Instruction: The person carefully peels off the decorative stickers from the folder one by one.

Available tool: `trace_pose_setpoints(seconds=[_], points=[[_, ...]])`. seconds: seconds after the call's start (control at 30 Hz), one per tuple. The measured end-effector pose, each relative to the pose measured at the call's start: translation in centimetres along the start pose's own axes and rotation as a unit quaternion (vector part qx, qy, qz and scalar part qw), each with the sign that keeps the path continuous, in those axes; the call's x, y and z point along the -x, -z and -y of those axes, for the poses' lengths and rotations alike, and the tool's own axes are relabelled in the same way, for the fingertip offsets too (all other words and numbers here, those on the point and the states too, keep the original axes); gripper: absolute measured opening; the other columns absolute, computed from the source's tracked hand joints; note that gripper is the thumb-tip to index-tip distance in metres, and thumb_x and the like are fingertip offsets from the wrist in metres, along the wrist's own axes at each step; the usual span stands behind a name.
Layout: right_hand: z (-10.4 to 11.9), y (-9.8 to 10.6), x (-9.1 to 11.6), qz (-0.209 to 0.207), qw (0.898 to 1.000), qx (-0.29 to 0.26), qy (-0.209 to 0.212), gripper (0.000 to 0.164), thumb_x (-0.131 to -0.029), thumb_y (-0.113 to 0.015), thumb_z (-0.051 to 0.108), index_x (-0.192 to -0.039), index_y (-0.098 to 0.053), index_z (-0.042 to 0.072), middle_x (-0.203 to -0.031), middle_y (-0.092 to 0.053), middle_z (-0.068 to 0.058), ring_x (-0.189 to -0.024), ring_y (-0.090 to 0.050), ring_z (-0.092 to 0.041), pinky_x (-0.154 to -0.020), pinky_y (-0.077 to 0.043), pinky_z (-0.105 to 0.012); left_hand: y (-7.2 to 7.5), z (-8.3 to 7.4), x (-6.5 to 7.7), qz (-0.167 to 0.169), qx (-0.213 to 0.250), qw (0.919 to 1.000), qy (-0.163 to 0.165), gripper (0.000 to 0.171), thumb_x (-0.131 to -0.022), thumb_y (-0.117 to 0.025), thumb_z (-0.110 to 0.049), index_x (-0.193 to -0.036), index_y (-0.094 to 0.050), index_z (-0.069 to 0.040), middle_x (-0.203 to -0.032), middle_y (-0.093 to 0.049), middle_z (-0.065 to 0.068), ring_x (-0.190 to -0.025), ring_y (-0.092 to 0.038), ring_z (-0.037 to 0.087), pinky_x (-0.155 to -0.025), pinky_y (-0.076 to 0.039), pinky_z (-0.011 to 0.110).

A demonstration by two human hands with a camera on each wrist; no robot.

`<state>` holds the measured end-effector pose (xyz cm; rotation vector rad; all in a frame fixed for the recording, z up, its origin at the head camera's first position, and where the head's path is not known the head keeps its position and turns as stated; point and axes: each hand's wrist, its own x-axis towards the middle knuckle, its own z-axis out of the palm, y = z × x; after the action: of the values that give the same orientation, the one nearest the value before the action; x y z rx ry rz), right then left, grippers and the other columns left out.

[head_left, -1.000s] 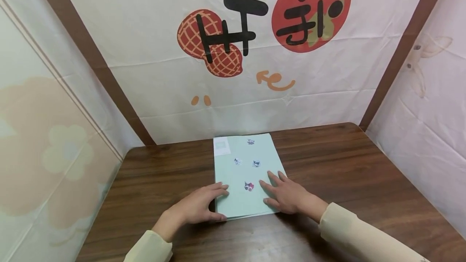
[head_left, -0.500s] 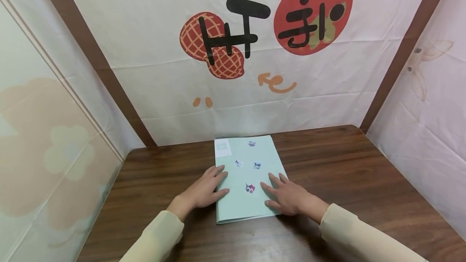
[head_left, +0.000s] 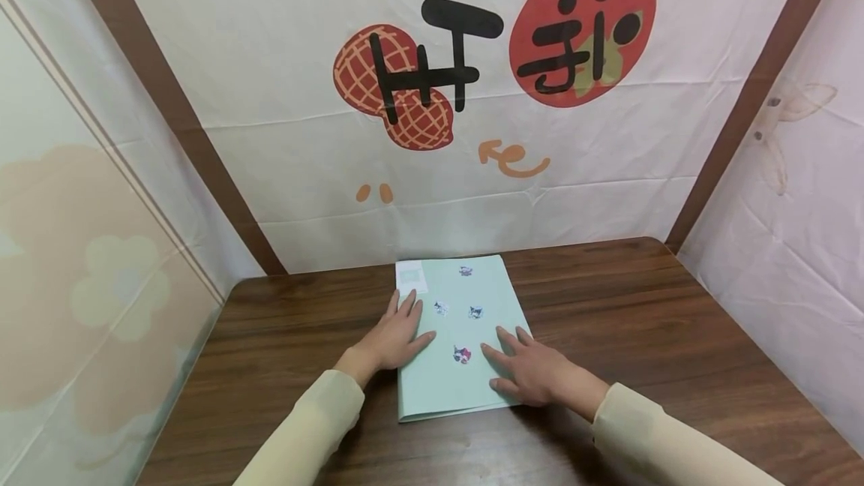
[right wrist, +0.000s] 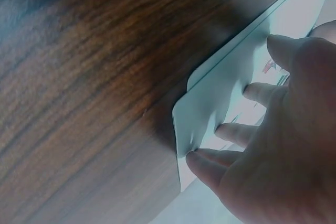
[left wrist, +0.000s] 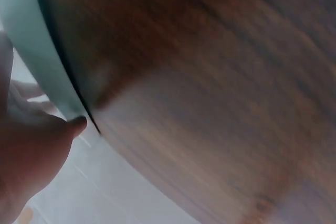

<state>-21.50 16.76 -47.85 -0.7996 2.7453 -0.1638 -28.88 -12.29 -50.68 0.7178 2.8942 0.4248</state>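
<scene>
Mint-green folder (head_left: 445, 388) lies flat on the worktop (head_left: 607, 298), its long axis running away from the person. The left hand (head_left: 397, 340) rests across its left edge; the right hand (head_left: 529, 372) sits nearer its close right corner. Both have fingers spread, grasping nothing. Printed cloth (head_left: 304, 201) rises just behind.

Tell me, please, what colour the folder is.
The folder is pale mint green; the head view shows it best.

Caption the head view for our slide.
Left hand and right hand rest on a mint rectangular folder atop a brown wood-grained table.
</scene>
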Motion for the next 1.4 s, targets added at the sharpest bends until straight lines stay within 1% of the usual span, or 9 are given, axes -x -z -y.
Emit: trace_pose_setpoints(seconds=[0.1,0.23,0.37,0.53,0.73,1.0,1.1,1.27,1.4], points=[[0.1,0.0,-0.1,-0.001,1.000,0.007,0.001,0.062,-0.105,-0.052,0.048,-0.158,-0.041,0.019,-0.165,-0.029,-0.021,-0.146,-0.031,-0.052,-0.110,-0.041,-0.060,-0.6,-0.1,-0.3,-0.006,-0.012,0.9999,0.003,0.075,-0.108,-0.044,-0.048,-0.157,-0.030,0.006,-0.168,-0.015,0.024,-0.155,0.000,0.048,-0.125,-0.013,0.056],[-0.1,-0.2,-0.2,-0.005,1.000,0.010,0.005,0.061,-0.105,-0.052,0.047,-0.158,-0.041,0.018,-0.165,-0.029,-0.021,-0.146,-0.031,-0.053,-0.109,-0.041,-0.061,-1.2,-0.1,-0.5,-0.005,-0.028,0.9994,0.021,0.076,-0.108,-0.036,-0.053,-0.161,-0.026,0.001,-0.170,-0.009,0.020,-0.153,0.000,0.052,-0.123,-0.015,0.059],[-0.1,0.0,-0.2,-0.007,1.000,0.005,0.008,0.061,-0.105,-0.053,0.047,-0.158,-0.042,0.017,-0.164,-0.030,-0.022,-0.146,-0.031,-0.053,-0.110,-0.041,-0.061,-1.3,-0.2,-0.3,0.007,-0.034,0.9987,0.037,0.077,-0.108,-0.031,-0.056,-0.163,-0.021,-0.003,-0.172,-0.003,0.016,-0.152,-0.004,0.054,-0.123,-0.017,0.060],[0.1,0.3,0.0,-0.002,1.000,-0.002,0.010,0.062,-0.105,-0.055,0.045,-0.157,-0.043,0.015,-0.163,-0.031,-0.024,-0.145,-0.032,-0.054,-0.109,-0.041,-0.062,-1.3,-0.5,-0.2,0.020,-0.050,0.9976,0.043,0.077,-0.108,-0.026,-0.058,-0.164,-0.018,-0.005,-0.172,0.002,0.014,-0.153,-0.004,0.053,-0.124,-0.016,0.058],[0.1,0.4,0.0,-0.001,1.000,-0.004,0.012,0.062,-0.105,-0.054,0.045,-0.157,-0.043,0.015,-0.164,-0.030,-0.024,-0.144,-0.032,-0.055,-0.106,-0.043,-0.064,-1.5,-0.6,-0.1,0.019,-0.070,0.9962,0.049,0.077,-0.108,-0.025,-0.058,-0.164,-0.018,-0.005,-0.172,0.001,0.014,-0.153,-0.005,0.052,-0.124,-0.018,0.057],[0.2,0.4,-0.2,0.009,1.000,-0.014,0.005,0.062,-0.104,-0.056,0.045,-0.157,-0.044,0.015,-0.164,-0.030,-0.024,-0.144,-0.032,-0.055,-0.104,-0.044,-0.065,-1.7,-0.8,0.2,0.007,-0.067,0.9961,0.057,0.076,-0.108,-0.026,-0.058,-0.164,-0.022,-0.007,-0.170,0.002,0.021,-0.154,-0.007,0.050,-0.124,-0.019,0.055],[0.3,0.4,-0.2,0.010,1.000,-0.016,0.004,0.062,-0.104,-0.056,0.045,-0.157,-0.044,0.015,-0.164,-0.030,-0.024,-0.144,-0.032,-0.055,-0.105,-0.043,-0.065,-1.8,-0.6,0.2,0.002,-0.068,0.9961,0.056,0.075,-0.108,-0.026,-0.058,-0.163,-0.024,-0.007,-0.170,0.001,0.022,-0.155,-0.002,0.048,-0.124,-0.018,0.055],[0.4,0.5,-0.2,0.005,1.000,-0.020,0.009,0.062,-0.104,-0.057,0.045,-0.156,-0.045,0.014,-0.163,-0.030,-0.026,-0.143,-0.033,-0.056,-0.107,-0.042,-0.063,-1.9,-0.3,0.1,-0.003,-0.073,0.9960,0.052,0.076,-0.107,-0.027,-0.059,-0.163,-0.024,-0.008,-0.171,0.000,0.021,-0.157,0.006,0.039,-0.125,-0.014,0.056],[0.5,0.6,-0.1,0.008,1.000,-0.019,0.010,0.062,-0.103,-0.058,0.044,-0.156,-0.045,0.014,-0.162,-0.031,-0.026,-0.144,-0.033,-0.056,-0.107,-0.042,-0.063,-2.1,-0.2,0.1,0.001,-0.064,0.9969,0.046,0.077,-0.107,-0.027,-0.059,-0.163,-0.024,-0.007,-0.170,0.001,0.022,-0.157,0.006,0.037,-0.125,-0.016,0.054]])
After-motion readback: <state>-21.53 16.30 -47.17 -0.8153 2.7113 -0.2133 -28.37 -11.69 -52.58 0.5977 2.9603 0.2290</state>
